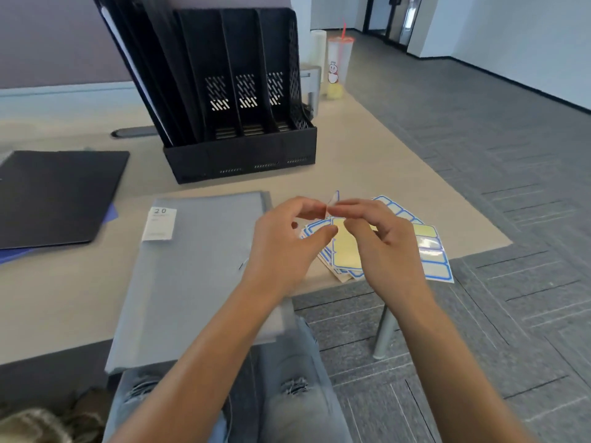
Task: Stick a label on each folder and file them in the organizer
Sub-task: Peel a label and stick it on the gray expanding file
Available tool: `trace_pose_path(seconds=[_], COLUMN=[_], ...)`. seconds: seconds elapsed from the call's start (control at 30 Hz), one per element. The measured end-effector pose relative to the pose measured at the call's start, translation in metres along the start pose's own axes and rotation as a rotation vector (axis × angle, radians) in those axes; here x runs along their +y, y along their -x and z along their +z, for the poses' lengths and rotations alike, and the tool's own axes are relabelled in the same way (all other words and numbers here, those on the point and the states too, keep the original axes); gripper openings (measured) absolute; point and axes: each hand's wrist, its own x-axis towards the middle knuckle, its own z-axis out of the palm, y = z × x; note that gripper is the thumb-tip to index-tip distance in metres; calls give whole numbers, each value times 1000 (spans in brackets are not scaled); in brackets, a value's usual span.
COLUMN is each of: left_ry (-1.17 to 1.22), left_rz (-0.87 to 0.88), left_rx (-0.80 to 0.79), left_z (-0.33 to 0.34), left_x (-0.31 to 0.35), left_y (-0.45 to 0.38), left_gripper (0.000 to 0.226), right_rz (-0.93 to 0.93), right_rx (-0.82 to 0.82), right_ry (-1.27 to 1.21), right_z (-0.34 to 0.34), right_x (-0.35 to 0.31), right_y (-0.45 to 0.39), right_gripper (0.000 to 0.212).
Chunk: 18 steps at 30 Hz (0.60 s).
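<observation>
A grey folder lies on the desk in front of me, with a white tag marked 20 near its top left corner. To its right lie several sheets of blue-bordered labels, fanned out at the desk corner. Above them my left hand and my right hand meet at the fingertips, both pinching a small blue-edged label held upright. A black file organizer stands behind, with several dark folders leaning in its left slots.
A black folder lies at the left over a blue sheet. A plastic cup with a red straw and a white roll stand behind the organizer. The desk edge runs close on the right, above grey carpet.
</observation>
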Motion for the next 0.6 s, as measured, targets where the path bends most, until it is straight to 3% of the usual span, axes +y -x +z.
trace_pose_path(seconds=[0.2,0.37,0.6], left_ry=[-2,69,177], left_rz=[-24,-80,-164], left_rx=[132,189,208], left_z=[-42,-71,-92], left_x=[-16,-27,-36], left_y=[12,24,34], left_gripper=[8,15,16], right_rz=[-30,11,30], right_rx=[-86,-30,-98], right_ry=[41,68,107], right_z=[37,62,85], right_x=[-10,-11,-12], right_y=[9,9,6], right_gripper=[32,16,2])
